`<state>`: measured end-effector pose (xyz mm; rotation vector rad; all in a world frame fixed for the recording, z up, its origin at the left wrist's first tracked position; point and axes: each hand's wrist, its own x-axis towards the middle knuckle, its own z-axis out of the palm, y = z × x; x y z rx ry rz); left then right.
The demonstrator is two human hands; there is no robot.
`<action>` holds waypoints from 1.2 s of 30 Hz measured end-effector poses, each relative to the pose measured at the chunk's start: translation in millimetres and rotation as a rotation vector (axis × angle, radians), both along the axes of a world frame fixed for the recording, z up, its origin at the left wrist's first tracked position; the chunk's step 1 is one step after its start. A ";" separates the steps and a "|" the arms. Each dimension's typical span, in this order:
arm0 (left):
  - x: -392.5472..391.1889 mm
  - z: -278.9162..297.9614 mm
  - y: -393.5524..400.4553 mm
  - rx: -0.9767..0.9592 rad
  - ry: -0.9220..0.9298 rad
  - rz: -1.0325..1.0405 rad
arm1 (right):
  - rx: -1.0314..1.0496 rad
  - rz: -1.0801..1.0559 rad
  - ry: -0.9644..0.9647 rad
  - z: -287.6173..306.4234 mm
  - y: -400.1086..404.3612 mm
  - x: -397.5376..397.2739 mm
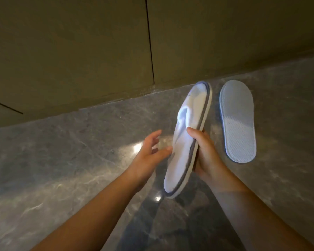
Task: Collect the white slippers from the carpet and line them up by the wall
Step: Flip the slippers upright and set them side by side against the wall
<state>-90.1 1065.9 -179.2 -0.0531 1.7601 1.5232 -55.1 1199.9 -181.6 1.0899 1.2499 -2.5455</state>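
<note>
Item 1, far left: wall [71, 51], olive-brown panelling with dark seams, meeting the grey marble floor [62, 160] along a line that is rising toward the right.

Item 2: left hand [149, 153], grip wide and empty, fingers spread, palm turned toward the held slipper. The fingertips are hovering just beside the white upper; actual contact cannot be confirmed.

Item 3: held slipper [183, 142], white fabric with grey edging, being carried on edge above the floor. Long axis is running from heel near the viewer to toe pointing at the wall, leaning slightly right.

Item 4: right hand [205, 153], grip closed around the slipper at mid-length, thumb pressing on the white upper, fingers wrapping behind the sole.

Item 5: second slipper [238, 122], lying sole-up on the floor just right of the held one, toe end near the wall base, long axis roughly parallel to item 3.

Assessment: the open slot is lying directly below and left of the held slipper, beside item 5. The right hand is nearer and is already bearing the load; lowering it flat, toe to wall, appears the likely placement.
</note>
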 end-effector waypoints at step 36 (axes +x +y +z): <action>11.2 -111.1 -77.3 -0.844 0.417 -0.302 | 1.441 0.945 -0.207 -125.0 -34.0 14.8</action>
